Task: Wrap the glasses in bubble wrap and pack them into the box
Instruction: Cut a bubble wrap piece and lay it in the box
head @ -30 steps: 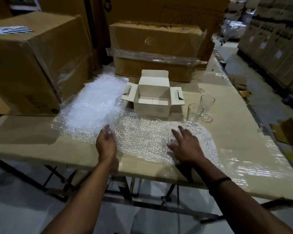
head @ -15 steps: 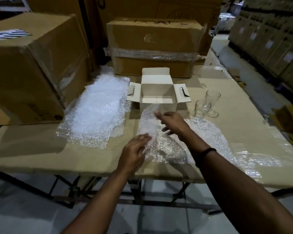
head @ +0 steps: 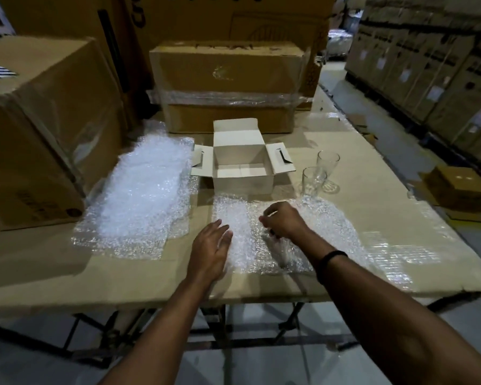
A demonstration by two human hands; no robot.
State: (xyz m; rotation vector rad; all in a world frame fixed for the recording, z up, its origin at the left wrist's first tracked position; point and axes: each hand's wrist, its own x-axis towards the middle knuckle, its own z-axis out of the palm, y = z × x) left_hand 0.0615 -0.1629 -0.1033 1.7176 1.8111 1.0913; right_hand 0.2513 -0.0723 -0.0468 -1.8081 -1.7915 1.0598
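**Both hands on the bubble wrap, glasses waiting on the table**

Head view: my left hand (head: 210,245) lies at lower centre of the frame with its fingers straight and close together, flat on the left part of a bubble wrap sheet (head: 331,226) spread on the table (head: 67,273). My right hand (head: 283,220), just to the right of it, is on the same sheet with knuckles up and fingers curled under. The blur there keeps me from telling whether they pinch the wrap or only rest on it. A black wristband (head: 329,262) sits on that wrist.

The two glasses stand upright and unwrapped at right of centre, close together. The near glass (head: 313,180) is at the sheet's far right corner and the far glass (head: 327,165) is just behind it. The white box (head: 243,186) stands open at the centre of the frame, beyond the sheet, flaps folded out; I see nothing in it.

A thick stack of bubble wrap (head: 145,195) lies at left of centre. A large brown carton (head: 39,120) fills the upper left, and a taped carton (head: 225,87) stands behind the white box. A small brown box (head: 461,187) sits at the right edge.
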